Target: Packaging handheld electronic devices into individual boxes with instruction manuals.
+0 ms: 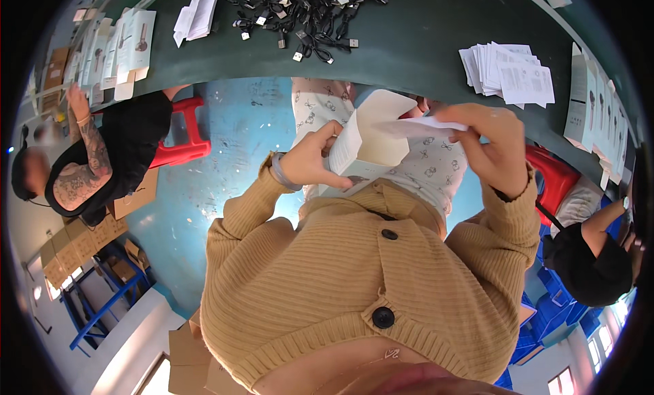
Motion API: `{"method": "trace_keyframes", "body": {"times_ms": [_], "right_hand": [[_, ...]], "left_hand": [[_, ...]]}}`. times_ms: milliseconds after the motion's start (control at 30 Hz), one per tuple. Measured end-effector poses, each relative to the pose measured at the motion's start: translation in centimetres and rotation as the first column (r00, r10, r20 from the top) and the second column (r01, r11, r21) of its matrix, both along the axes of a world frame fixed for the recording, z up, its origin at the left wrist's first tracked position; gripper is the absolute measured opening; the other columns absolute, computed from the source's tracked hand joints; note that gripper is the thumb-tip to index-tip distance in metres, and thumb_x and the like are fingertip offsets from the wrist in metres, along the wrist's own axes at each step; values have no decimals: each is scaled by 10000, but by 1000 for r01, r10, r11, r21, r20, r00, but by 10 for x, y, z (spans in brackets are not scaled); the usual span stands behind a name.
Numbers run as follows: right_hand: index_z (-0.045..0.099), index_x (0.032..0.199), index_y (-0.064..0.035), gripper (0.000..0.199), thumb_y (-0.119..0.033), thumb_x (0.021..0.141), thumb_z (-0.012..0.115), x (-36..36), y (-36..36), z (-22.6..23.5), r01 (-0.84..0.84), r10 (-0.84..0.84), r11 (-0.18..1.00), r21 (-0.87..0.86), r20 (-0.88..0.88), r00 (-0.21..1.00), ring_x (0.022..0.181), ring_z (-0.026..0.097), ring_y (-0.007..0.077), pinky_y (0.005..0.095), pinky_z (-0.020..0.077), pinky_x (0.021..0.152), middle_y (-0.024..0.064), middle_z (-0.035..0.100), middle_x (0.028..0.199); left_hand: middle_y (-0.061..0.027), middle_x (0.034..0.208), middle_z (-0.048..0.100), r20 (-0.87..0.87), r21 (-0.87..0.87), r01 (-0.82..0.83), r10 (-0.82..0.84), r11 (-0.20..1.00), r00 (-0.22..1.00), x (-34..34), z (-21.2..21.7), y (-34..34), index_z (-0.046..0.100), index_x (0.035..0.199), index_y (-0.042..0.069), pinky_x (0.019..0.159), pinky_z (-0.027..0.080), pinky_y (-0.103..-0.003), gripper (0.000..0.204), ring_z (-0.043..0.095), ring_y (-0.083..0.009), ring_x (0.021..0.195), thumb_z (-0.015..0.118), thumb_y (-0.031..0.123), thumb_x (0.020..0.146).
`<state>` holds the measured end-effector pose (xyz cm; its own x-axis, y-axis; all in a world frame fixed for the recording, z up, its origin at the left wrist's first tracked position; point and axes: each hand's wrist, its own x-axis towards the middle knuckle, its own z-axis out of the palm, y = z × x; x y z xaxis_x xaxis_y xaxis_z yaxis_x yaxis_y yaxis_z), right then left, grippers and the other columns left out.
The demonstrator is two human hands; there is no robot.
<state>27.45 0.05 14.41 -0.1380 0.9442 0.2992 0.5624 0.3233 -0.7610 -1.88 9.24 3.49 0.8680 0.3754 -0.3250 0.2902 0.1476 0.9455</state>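
My left hand (310, 160) has its fingers clamped on the side of the open white cardboard box (371, 136), holding it just above my lap, near edge of the dark green tabletop (409, 48). My right hand (494, 146) is pinching a folded white paper leaflet (422, 127), fingers together on it, its free end right at the box's mouth. I'd say I'm at the step of feeding the leaflet into the box. The next move, as I judge it, calls for keeping the box steady and sliding the paper in flat so it doesn't crumple against the flap. On the far side of the tabletop lies a heap of black cables with plugs (306, 13); to the right, a fanned stack of white printed sheets (507, 71). Far left stands a row of white flat cartons (126, 44), beside a person in a black top (133, 139).
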Motion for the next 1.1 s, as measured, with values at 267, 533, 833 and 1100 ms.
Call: {"method": "trace_keyframes", "body": {"times_ms": [267,533,833,1100], "right_hand": [[653,1019,-76,323,-233,751,741,-24,56,-2,99,-105,993,71,85,991,762,602,267,332,491,651,103,602,850],[676,922,-68,241,-286,843,607,-21,164,-70,558,-519,823,110,544,659,833,648,343,441,528,688,134,645,919],[683,889,-78,124,-152,799,642,10,129,-45,682,-678,729,60,197,708,755,656,310,376,519,683,110,680,800],[680,896,-30,105,-14,793,669,-15,45,36,507,-492,857,90,-149,858,541,473,8,171,326,468,16,668,730]], "left_hand": [[-91,1027,631,51,-50,-81,84,995,995,0,-5,-1,401,1115,53,879,457,-310,734,587,-152,977,886,219,590],[-73,1160,566,171,-114,-244,261,963,950,-2,-12,1,402,1175,58,932,429,-334,784,540,-150,1075,891,207,579],[-53,1194,542,218,-91,-300,313,950,924,-1,-22,10,397,1208,66,965,410,-357,821,539,-186,1118,892,207,568],[-76,1160,538,232,-7,-218,214,976,949,24,3,14,386,1163,68,963,401,-344,786,528,-179,1092,892,201,577]]}}
